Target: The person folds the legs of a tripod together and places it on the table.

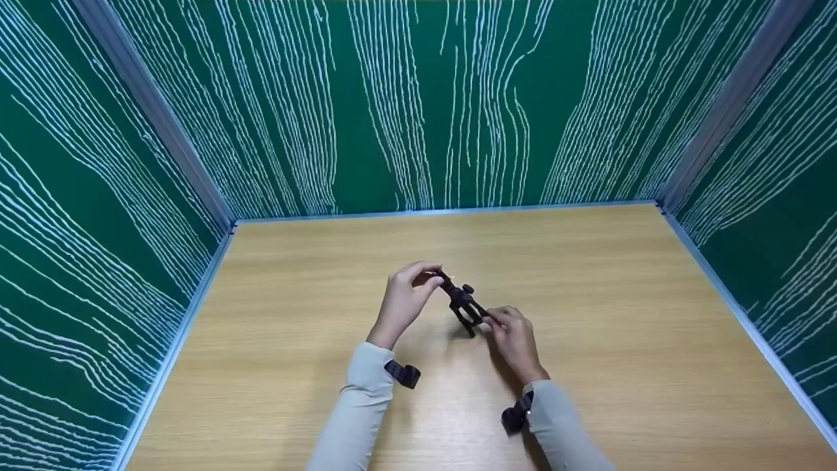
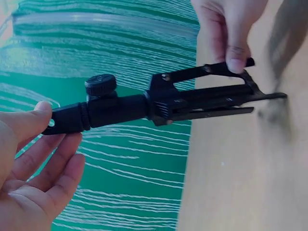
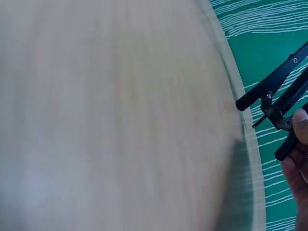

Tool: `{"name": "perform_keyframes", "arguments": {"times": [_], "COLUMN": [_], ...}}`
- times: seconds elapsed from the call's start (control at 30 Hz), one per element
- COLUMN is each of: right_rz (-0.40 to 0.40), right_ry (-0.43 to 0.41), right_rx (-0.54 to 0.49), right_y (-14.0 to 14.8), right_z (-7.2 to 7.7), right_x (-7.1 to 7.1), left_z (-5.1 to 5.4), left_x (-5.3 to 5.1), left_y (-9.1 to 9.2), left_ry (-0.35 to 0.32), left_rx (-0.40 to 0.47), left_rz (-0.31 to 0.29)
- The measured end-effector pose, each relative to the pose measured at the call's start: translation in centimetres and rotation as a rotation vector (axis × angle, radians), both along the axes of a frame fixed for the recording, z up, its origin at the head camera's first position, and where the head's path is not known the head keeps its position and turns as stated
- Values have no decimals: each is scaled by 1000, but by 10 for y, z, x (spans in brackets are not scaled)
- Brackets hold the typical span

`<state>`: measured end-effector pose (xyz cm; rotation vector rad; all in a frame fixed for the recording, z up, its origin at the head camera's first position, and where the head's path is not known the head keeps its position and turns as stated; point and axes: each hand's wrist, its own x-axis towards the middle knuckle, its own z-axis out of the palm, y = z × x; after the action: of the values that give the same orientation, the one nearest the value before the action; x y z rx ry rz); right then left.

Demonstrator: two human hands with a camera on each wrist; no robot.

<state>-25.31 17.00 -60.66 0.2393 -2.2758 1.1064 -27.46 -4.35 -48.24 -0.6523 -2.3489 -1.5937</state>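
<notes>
A small black tripod (image 1: 461,298) with a round side knob (image 2: 101,85) is held slantwise just above the table. My left hand (image 1: 400,306) pinches its head end, which has a small hole, between thumb and fingers. In the left wrist view, the tripod's legs (image 2: 211,102) spread a little apart and point away from that hand. Thumb and fingers of my right hand (image 1: 515,340) grip one leg near its foot. The right wrist view catches only part of the right hand (image 3: 299,185) and the leg ends (image 3: 267,89) at its edge.
The light wooden table (image 1: 274,294) is bordered by green panels (image 1: 386,104) with wavy white lines at the back and both sides. Metal posts (image 1: 157,111) stand at the corners. Black wrist cameras (image 1: 403,373) sit on both sleeves.
</notes>
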Motion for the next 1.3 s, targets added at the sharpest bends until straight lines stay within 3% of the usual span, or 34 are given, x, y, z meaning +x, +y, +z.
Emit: {"name": "perform_keyframes", "arguments": {"times": [0.2,0.47,0.73,1.0,1.13,1.3], "right_rz": [-22,-1,20,42,44,36], "right_ry": [84,63,126,169,174,141], "right_rx": [164,330,470,528,551,556], "right_y": [14,24,30,31,30,28], "right_z": [5,13,16,14,13,13], "right_x": [-7,-11,-21,-28,-28,-26], "left_z": [-24,-59,-83,-104,-113,-119], "left_x": [-8,-13,-15,-14,-14,-13], "left_y": [-11,-23,-28,-28,-29,-30], "left_ry": [-98,-211,-254,-326,-314,-286], "left_rx": [102,163,71,-57,-143,-190], "left_rz": [65,127,194,242,274,304]}}
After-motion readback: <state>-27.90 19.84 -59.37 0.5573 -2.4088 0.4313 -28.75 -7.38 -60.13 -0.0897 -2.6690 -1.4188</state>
